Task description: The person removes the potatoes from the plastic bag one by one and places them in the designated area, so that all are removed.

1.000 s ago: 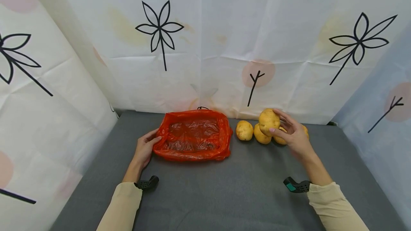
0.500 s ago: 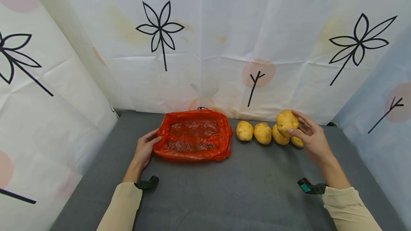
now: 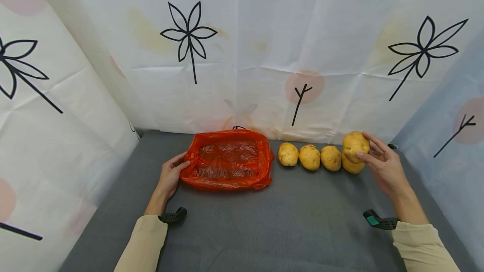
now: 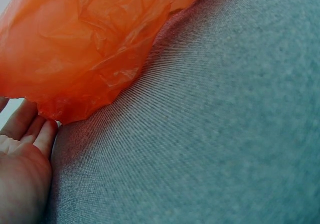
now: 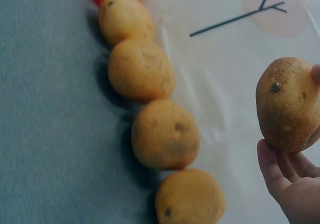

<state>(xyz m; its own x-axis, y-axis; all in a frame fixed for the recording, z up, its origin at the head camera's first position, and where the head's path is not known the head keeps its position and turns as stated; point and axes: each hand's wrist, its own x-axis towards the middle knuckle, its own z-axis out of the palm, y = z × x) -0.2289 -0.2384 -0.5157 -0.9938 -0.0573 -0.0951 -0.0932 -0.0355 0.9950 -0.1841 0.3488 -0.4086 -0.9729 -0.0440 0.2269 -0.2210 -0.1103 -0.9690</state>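
Note:
A red plastic bag [image 3: 225, 183] lies on the grey table with its wide mouth spread upward. At its left rim, my left hand [image 3: 169, 176] pinches the plastic, thumb on the inner side and fingers outside; crumpled bag plastic [image 4: 90, 49] fills the upper left wrist view. My right hand [image 3: 387, 170] grips a potato [image 3: 355, 145] between thumb and fingertips, raised over the right end of a row of potatoes. That row runs from the potato beside the bag [image 3: 288, 154] to the end potato [image 3: 352, 166], which the held one partly covers in the head view.
Several potatoes, including a middle one [image 5: 165, 134], stand close together along the table's back edge. Behind them hangs a white cloth [image 3: 261, 53] with black plant drawings, which also encloses both sides. The grey tabletop [image 3: 264, 230] stretches toward the front.
My right hand has moved to the right with the potato, from above the row's middle to above its end, uncovering the potatoes behind. The left hand and the bag have stayed in place.

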